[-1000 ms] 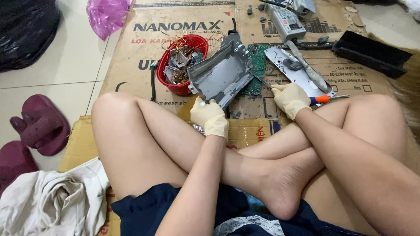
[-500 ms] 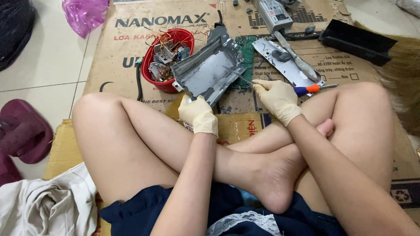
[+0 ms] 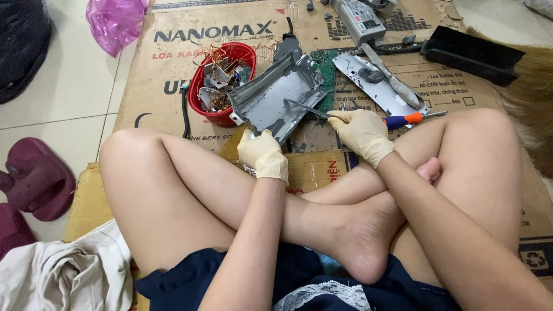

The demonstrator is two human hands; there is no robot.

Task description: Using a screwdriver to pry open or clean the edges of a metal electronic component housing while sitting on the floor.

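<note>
I sit cross-legged on a flattened cardboard sheet that covers the tiled floor, and the biggest thing in my work is the grey metal housing, a bent sheet-metal shell lying tilted in front of my knees, its far corner resting against the red plastic bowl full of copper wire and small scrap parts. Behind the housing a green circuit board lies flat on the cardboard, and just to the right of that sits a loose metal plate. A black tray lies well apart at the far right. My left hand, gloved, is closed on the near edge of the housing, pinning it in place. My right hand, gloved too, is wrapped around the screwdriver, whose orange and blue handle sticks out to the right while its thin shaft reaches left into the hollow of the housing. I judge that I am in the middle of stripping this shell, prying or unscrewing something on its inner face; the tip's exact contact is too small to tell. The next move calls for a firm hold with the left hand, so the housing does not skid, and steady pressure along the shaft so the tip does not slip toward my fingers.
</note>
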